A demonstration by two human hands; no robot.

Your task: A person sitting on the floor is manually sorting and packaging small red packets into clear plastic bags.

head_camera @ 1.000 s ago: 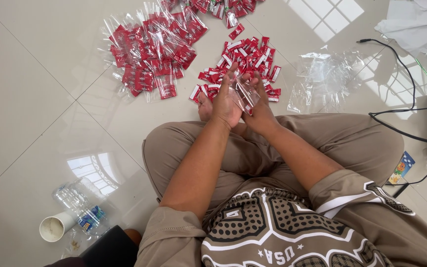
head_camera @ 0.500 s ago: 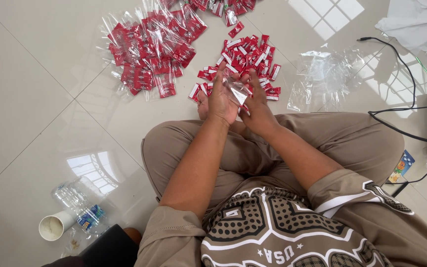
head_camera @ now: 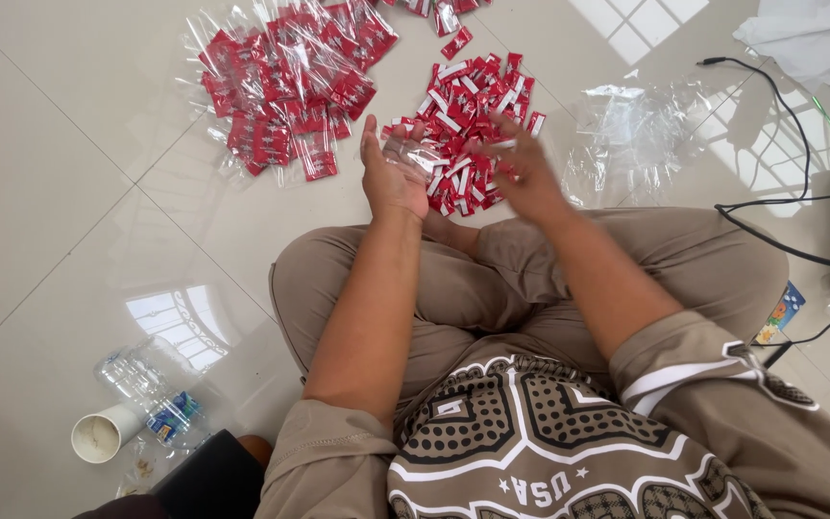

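Two hands: both raised over the loose red sachet pile [head_camera: 468, 120], forearms stretched forward from crossed legs.
Left hand [head_camera: 391, 173]: palm up, fingers loosely curled around a clear plastic sleeve [head_camera: 413, 154].
Right hand [head_camera: 521, 173]: fingers spread, blurred, just above the pile.
Bagged sachets [head_camera: 290, 86]: heaped further left on the tiled floor [head_camera: 69, 192].

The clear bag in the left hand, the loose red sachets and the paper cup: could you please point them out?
clear bag [head_camera: 413, 154], head view, on its middle over the palm.
red sachets [head_camera: 468, 111], head view, centre of the loose pile.
paper cup [head_camera: 98, 437], head view, on its open mouth.
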